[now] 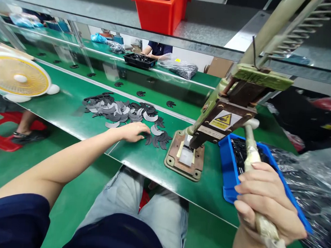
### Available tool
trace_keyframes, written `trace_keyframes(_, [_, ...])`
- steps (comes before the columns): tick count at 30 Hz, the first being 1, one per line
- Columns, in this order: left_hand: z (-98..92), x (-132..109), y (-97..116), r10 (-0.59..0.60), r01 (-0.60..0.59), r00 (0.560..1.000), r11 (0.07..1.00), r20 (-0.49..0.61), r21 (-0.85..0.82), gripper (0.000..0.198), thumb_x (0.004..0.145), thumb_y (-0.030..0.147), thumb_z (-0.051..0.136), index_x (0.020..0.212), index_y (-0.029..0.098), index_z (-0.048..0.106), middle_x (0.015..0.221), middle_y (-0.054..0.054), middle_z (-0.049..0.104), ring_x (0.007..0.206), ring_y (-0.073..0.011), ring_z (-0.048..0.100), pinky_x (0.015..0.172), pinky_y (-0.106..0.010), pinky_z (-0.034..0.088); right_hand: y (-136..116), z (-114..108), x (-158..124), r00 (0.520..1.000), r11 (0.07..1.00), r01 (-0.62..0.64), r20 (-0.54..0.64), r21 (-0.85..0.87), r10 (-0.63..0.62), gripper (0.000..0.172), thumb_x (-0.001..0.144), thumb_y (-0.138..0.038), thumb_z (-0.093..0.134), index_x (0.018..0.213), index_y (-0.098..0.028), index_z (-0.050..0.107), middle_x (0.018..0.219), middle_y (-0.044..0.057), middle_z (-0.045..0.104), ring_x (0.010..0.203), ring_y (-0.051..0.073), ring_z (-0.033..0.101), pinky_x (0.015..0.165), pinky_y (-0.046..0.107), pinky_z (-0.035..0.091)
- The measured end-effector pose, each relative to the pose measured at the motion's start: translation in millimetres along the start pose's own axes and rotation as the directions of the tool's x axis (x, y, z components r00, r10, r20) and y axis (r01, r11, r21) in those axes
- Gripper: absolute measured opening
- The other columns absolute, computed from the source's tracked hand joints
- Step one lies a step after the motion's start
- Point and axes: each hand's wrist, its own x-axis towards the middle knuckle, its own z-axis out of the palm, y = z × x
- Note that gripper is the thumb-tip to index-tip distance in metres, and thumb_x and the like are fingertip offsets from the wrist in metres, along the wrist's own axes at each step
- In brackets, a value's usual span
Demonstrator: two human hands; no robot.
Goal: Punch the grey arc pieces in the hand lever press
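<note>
My right hand (269,201) is wrapped around the long lever handle (252,151) of a hand press (223,115) at the right. The press head is low over its base plate (171,160), where a pale block (186,156) sits. My left hand (134,131) rests at the near edge of a pile of curved grey and black pieces (122,109). Its fingers are bent and slightly apart, with no piece visible in them. Several dark curved pieces (160,140) lie fanned out just right of the fingertips.
A blue bin (227,185) of black parts stands right of the press, beside plastic-wrapped bags (316,181). Black pieces (141,93) lie spaced along the green strip behind the rail. A fan (19,77) is at left, a red bin (159,10) overhead. Another person (159,48) sits opposite.
</note>
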Motion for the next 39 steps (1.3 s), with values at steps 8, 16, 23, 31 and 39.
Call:
trace_keyframes(8, [9.5,9,11,0.125,-0.125,0.992,0.985,0.006,0.115,0.031,0.097,0.027,0.056,0.123,0.023,0.074,0.117,-0.012,0.074,0.108,-0.0267,0.069,0.1,-0.04,0.051,-10,26,-4,0.942,0.989,-0.147,-0.306,0.002,0.14,0.03,0.078,-0.037,0.07,0.054,-0.026,0.056,0.058,-0.003,0.06,0.066,0.023,0.067,0.093,0.064,0.057])
trace_keyframes(16, [15.2,1,14,0.107,-0.105,0.994,0.99,-0.02,0.091,0.022,0.101,0.027,0.05,0.11,0.022,0.07,0.104,-0.009,0.068,0.095,-0.0224,0.066,0.088,-0.033,0.052,-18,34,-3,0.903,0.981,-0.191,-0.386,0.037,0.19,0.035,0.081,-0.036,0.07,0.053,-0.023,0.053,0.057,-0.004,0.057,0.067,0.019,0.065,0.097,0.062,0.056])
trace_keyframes(23, [-13.1,19,51,0.054,-0.059,0.997,0.995,-0.058,-0.087,0.024,0.096,0.029,0.061,0.118,0.02,0.063,0.105,-0.006,0.071,0.092,-0.0205,0.068,0.08,-0.029,0.051,-17,33,-5,0.915,0.985,-0.156,-0.365,0.073,0.172,0.033,0.083,-0.031,0.069,0.057,-0.022,0.053,0.06,-0.005,0.059,0.072,0.017,0.065,0.099,0.058,0.053])
trace_keyframes(31, [18.2,60,113,0.057,-0.092,0.99,0.955,-0.132,-0.283,0.015,0.092,0.029,0.065,0.102,0.02,0.072,0.094,-0.005,0.071,0.079,-0.017,0.066,0.073,-0.028,0.049,-20,32,-5,0.915,0.982,-0.175,-0.357,0.07,0.189,0.035,0.085,-0.032,0.068,0.056,-0.021,0.052,0.061,-0.006,0.057,0.073,0.014,0.065,0.102,0.056,0.054])
trace_keyframes(39, [56.9,90,124,-0.333,0.161,0.943,0.439,0.007,-0.884,0.034,0.085,0.044,0.08,0.092,0.018,0.059,0.069,0.001,0.068,0.059,-0.0124,0.063,0.057,-0.023,0.05,-20,33,-5,0.918,0.984,-0.159,-0.355,0.08,0.177,0.034,0.086,-0.032,0.07,0.058,-0.022,0.052,0.062,-0.006,0.057,0.073,0.015,0.065,0.101,0.057,0.056])
